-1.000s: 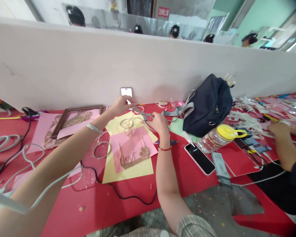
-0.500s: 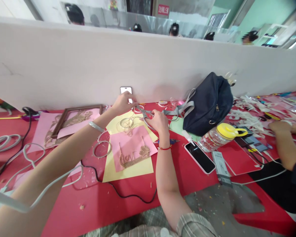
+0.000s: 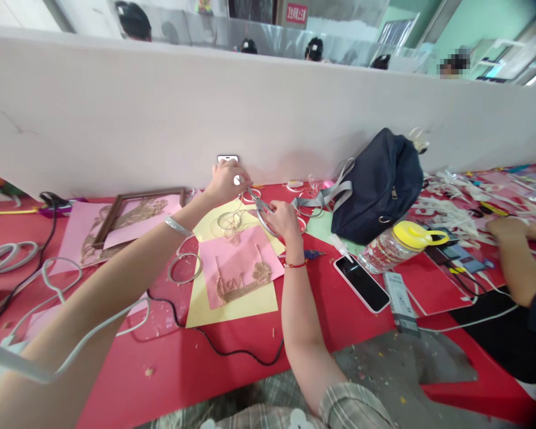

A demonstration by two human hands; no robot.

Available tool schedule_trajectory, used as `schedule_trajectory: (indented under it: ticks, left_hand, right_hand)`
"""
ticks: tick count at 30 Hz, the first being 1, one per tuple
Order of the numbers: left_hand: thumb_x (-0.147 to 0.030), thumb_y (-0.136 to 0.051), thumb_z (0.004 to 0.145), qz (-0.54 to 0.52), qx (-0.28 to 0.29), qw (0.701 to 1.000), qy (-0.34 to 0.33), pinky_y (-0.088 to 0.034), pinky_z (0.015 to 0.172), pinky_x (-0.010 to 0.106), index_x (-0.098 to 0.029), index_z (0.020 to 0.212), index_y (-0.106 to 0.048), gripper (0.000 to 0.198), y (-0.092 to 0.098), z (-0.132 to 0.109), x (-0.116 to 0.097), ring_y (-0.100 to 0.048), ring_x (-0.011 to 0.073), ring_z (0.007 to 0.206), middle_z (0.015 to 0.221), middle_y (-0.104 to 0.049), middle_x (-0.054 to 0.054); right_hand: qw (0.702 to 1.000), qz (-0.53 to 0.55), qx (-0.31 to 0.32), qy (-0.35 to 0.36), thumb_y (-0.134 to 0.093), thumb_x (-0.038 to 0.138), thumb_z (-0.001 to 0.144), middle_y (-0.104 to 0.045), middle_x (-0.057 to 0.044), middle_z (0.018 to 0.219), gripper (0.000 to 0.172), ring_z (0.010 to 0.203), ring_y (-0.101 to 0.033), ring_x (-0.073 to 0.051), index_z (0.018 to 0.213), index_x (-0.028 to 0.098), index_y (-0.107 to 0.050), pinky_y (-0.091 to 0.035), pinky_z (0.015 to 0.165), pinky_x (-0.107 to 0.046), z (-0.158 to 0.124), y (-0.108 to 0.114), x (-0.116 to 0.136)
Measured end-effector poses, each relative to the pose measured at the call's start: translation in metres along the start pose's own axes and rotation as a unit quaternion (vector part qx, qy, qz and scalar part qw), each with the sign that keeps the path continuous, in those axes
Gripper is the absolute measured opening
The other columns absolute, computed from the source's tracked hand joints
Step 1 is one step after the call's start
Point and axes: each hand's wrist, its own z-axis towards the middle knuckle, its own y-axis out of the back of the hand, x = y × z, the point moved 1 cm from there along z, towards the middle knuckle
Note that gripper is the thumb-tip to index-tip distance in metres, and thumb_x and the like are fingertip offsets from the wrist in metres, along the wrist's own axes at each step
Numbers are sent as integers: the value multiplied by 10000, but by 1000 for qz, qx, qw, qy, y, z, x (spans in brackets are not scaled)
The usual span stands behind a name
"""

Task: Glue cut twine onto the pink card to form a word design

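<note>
My right hand [image 3: 282, 219] is closed round the handles of grey scissors [image 3: 259, 205], blades pointing up and left. My left hand [image 3: 226, 180] is stretched out just past the blades, fingers pinched on something small that I cannot make out, in front of a white phone [image 3: 227, 159] leaning on the partition. Below both hands lies a pink sheet [image 3: 239, 268] with "LOVE" in twine, on yellow paper [image 3: 232, 307]. A loose coil of thin twine [image 3: 229, 224] lies beside the scissors.
A navy bag [image 3: 377, 187] stands to the right, with a yellow-lidded clear bottle [image 3: 395, 246] and a black phone [image 3: 361, 284] in front. A wooden frame [image 3: 136, 211] lies at left. Another person's hand [image 3: 502, 229] works at far right. A black cable [image 3: 223, 348] crosses the red tablecloth [image 3: 170, 363].
Both hands have moved a little further away, toward the partition. My left hand now covers part of the white phone. The scissors went along with my right hand.
</note>
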Motion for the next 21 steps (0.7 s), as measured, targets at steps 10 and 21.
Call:
schedule_trajectory:
  ticks: [10,21]
  left_hand:
    - [-372,-720,882,-68,-34,996,36,-392,993,480,-182,843,-739,194,-4,-9,11,-557,314,1110,1066,-703,110]
    - [-648,-861,664,-461,53,869,174,-485,672,308,-178,822,-688,525,18,-70,14,-595,145,683,855,-756,89]
  right_hand:
    - [999,-7,23,26,-561,742,932,-512,3,548,679,572,-359,-106,552,183,-500,-225,549,-292,4,-17,-4]
    - [984,-129,93,-77,-637,409,1001,-769,-231,1193,409,1106,-728,-262,1186,62,-748,-497,868,-276,1,-29,-37]
